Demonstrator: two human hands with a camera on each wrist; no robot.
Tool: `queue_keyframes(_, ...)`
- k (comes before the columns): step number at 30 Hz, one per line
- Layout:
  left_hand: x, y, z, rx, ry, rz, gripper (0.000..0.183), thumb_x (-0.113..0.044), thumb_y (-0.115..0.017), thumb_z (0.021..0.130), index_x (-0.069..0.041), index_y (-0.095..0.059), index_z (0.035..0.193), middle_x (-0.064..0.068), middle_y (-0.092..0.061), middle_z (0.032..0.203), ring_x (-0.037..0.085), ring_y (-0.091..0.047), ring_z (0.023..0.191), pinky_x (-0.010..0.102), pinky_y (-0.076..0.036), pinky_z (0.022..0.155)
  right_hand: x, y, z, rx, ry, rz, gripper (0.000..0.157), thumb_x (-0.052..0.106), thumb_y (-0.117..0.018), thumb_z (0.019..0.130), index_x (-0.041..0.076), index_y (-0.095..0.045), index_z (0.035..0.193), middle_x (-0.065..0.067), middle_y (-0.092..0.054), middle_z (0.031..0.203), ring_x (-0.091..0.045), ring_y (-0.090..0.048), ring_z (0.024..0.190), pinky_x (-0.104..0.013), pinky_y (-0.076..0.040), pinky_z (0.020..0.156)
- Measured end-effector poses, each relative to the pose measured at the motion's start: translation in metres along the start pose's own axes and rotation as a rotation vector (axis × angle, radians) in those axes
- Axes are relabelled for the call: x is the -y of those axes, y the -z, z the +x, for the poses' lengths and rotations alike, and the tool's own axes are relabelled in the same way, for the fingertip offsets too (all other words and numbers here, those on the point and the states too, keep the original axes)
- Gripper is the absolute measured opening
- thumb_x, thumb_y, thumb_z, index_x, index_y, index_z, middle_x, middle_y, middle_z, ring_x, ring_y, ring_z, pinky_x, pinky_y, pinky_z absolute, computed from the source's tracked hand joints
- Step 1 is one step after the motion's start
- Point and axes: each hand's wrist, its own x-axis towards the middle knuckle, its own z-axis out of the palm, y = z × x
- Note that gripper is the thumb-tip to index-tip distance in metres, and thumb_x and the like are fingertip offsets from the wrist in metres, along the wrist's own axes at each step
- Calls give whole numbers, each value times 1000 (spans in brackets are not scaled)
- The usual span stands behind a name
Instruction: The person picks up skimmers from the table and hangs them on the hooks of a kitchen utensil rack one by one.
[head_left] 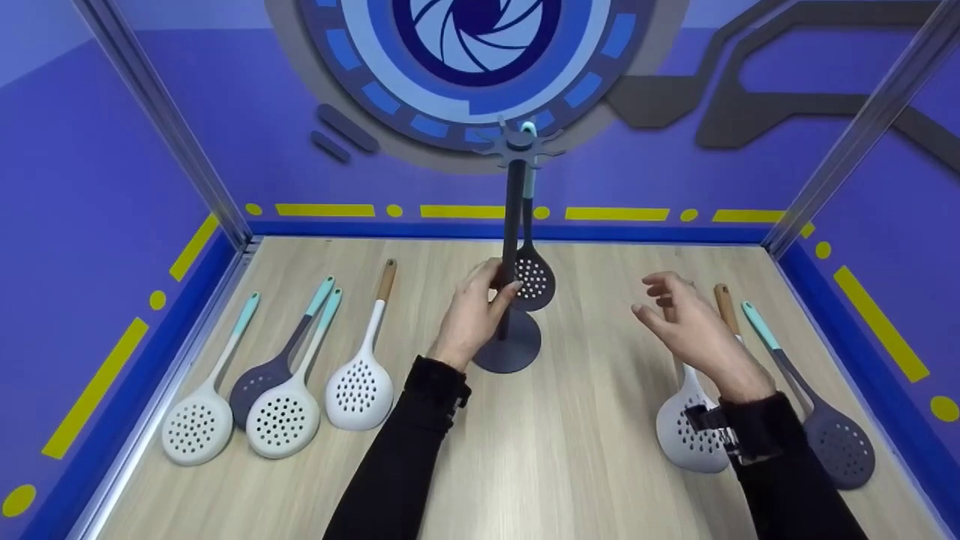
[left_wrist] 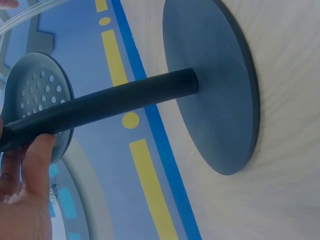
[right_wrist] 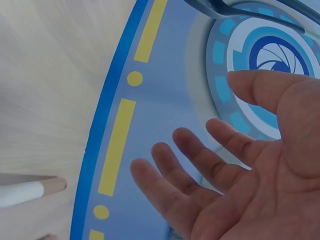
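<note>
The dark stand [head_left: 513, 225] is gripped by its post in the left hand [head_left: 471, 315], the unclenched right hand [head_left: 694, 334] held well apart.

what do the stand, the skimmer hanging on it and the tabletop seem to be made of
Stand: perhaps coated metal or plastic; evenly dark, matte, no bare metal showing.
Skimmer: dark, dull head, likely nylon or silicone; smooth turquoise handle end, probably plastic.
Tabletop: wood or wood-look laminate, satin, judging by pale streaky grain and soft glare.
</note>
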Motion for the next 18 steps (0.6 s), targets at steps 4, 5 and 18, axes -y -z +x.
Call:
queue_keyframes(4,0,0,0,-1,-3,-6,38,-46,-54,98,-26,-57,130,-13,-60,109,2,-59,100,35,-58,87,-6,1,-4,-8,-6,-6,61,43,-53,101,6,-36,147,-25,-45,142,-45,-44,134,-58,-42,106)
queue_keyframes(5,0,0,0,-1,-3,-7,38,-46,-54,98,-25,-57,130,-13,-60,109,2,-59,100,35,-58,87,-8,1,-5,-8,-8,-7,61,42,-53,102,6,-35,147,-25,-45,142,-45,-44,134,-58,-42,106)
queue_keyframes(18,0,-1,0,-5,4,13,37,-43,-56,99,-24,-57,130,-15,-59,110,0,-59,102,28,-56,89,-26,7,-14,30,-75,-6,67,46,-51,101,8,-30,152,-24,-43,145,-48,-40,136,-59,-43,104)
